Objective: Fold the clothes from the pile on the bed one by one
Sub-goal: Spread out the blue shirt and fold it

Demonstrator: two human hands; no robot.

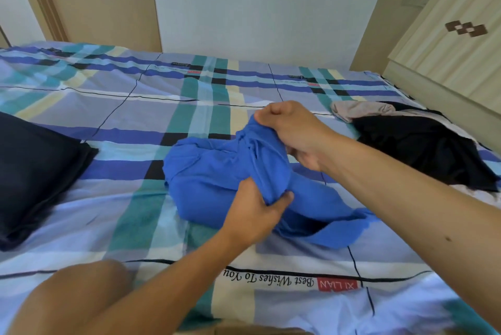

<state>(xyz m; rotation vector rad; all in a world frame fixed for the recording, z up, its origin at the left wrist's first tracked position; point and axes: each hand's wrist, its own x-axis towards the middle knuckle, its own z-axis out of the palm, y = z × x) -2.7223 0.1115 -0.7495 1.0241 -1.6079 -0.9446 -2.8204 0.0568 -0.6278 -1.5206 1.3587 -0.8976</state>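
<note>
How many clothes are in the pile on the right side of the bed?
2 can be told apart: a black garment spread at the right edge, and a beige garment bunched at its far left corner. More may be hidden beneath.

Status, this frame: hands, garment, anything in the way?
Left hand and right hand both grip crumpled bright blue fabric garment, unfolded, on plaid bedsheet. Black and beige clothes pile at right. Nothing blocking.
</note>
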